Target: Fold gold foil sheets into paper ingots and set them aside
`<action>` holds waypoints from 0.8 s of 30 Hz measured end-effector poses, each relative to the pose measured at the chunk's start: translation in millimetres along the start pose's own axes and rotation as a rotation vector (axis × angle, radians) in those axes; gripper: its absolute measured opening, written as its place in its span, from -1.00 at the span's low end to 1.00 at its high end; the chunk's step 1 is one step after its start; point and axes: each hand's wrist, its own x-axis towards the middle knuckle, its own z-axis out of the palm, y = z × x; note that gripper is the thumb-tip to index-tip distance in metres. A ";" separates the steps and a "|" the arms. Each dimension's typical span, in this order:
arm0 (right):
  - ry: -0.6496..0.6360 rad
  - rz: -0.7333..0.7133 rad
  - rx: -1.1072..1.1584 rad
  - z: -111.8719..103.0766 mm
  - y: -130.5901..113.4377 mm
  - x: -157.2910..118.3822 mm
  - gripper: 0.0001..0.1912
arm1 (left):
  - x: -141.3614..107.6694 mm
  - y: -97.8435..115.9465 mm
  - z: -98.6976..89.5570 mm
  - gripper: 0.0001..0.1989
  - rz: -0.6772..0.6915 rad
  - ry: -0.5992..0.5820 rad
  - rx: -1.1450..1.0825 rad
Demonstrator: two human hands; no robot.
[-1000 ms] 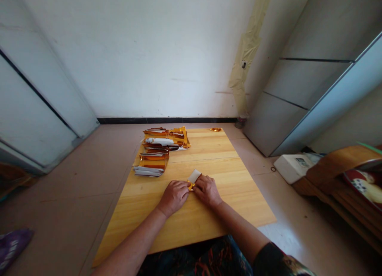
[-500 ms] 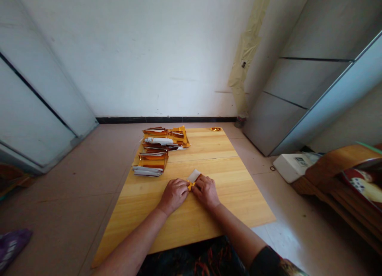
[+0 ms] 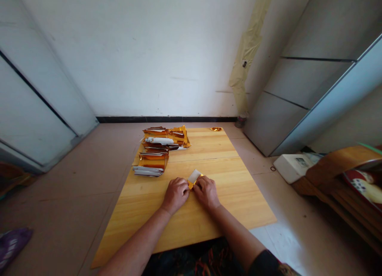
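Observation:
Between my hands, just above the wooden tabletop [image 3: 238,196], is a small sheet of gold foil paper [image 3: 195,175] with a pale grey-white side showing. My left hand [image 3: 177,192] is closed, its fingertips pinching the sheet's near left corner. On the other side my right hand [image 3: 206,190] is closed too, fingers curled over the right edge. A strip of gold shows along the near edge between the fingertips. The fingers cover much of the sheet, so its full shape is hidden.
Stacks of gold and white foil paper [image 3: 153,160] lie at the table's far left. A folded gold foil piece [image 3: 215,129] sits by the far right corner. A grey refrigerator [image 3: 286,105] and a white foam box [image 3: 291,167] stand to the right.
My hands have stayed almost in place. The gold edge between my fingertips looks flatter and less crumpled, and more of the gold strip shows beside the right fingers.

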 end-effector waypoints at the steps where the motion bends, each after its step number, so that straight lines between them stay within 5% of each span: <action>1: -0.008 -0.012 0.019 -1.4 0.4 -0.2 -0.86 | -0.5 0.1 0.4 -0.85 -0.001 0.003 -0.006; 24: -0.059 0.015 -0.073 3.0 2.1 5.0 -0.85 | 2.4 6.3 7.7 -0.86 -0.201 0.030 -0.034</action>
